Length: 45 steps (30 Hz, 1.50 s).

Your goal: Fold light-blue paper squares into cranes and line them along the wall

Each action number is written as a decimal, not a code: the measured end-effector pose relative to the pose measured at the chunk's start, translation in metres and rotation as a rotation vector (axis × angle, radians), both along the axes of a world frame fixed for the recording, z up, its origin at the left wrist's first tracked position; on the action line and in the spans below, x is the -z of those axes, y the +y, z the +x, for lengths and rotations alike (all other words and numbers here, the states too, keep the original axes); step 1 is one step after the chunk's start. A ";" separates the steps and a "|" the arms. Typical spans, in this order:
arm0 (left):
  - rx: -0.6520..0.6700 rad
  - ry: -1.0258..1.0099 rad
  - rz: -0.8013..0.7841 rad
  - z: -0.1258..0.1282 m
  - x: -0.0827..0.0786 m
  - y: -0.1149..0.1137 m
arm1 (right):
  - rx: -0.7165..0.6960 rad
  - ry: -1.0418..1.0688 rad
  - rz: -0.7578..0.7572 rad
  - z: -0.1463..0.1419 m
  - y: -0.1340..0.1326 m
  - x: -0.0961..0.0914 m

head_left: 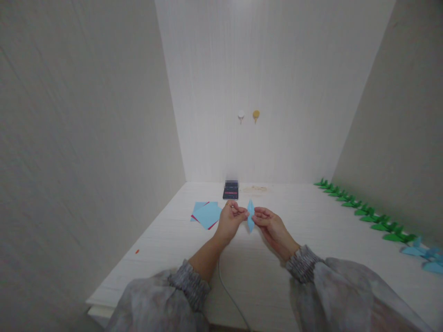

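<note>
A piece of light blue folded paper (251, 216), narrow and pointed at top and bottom, is held upright above the white table. My left hand (230, 222) pinches its left edge between thumb and fingers. On the opposite edge, my right hand (273, 229) grips it with thumb and fingertips. Just left of my left hand lie light blue square sheets of paper (207, 215), with red edges showing beneath the top one.
A phone (230, 190) stands near the back wall. Green folded paper figures (367, 216) line the right side, with light blue ones (418, 250) nearest me. A cable (226, 289) crosses the table (166, 263) front. An orange scrap (137, 251) lies left. Two hooks (255, 115) hang on the wall.
</note>
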<state>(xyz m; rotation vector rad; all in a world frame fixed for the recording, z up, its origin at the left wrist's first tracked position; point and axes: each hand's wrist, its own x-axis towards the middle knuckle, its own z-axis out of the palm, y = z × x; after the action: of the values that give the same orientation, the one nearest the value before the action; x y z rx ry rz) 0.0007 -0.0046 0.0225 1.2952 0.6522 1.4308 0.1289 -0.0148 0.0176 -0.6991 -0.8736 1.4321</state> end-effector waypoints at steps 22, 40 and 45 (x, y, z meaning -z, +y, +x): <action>0.039 0.086 -0.214 0.000 -0.001 -0.001 | -0.039 -0.005 -0.089 0.000 0.001 0.005; 0.043 0.116 -0.241 -0.001 -0.004 -0.001 | 0.101 -0.265 0.119 -0.001 -0.006 -0.010; 0.091 0.071 -0.302 -0.003 -0.001 0.000 | 0.103 -0.262 0.130 -0.002 -0.008 -0.009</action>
<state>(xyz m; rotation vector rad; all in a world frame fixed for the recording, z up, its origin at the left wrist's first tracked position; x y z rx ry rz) -0.0024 -0.0046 0.0233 1.1257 0.8128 1.1659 0.1270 -0.0226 0.0269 -0.8322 -1.1071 1.1974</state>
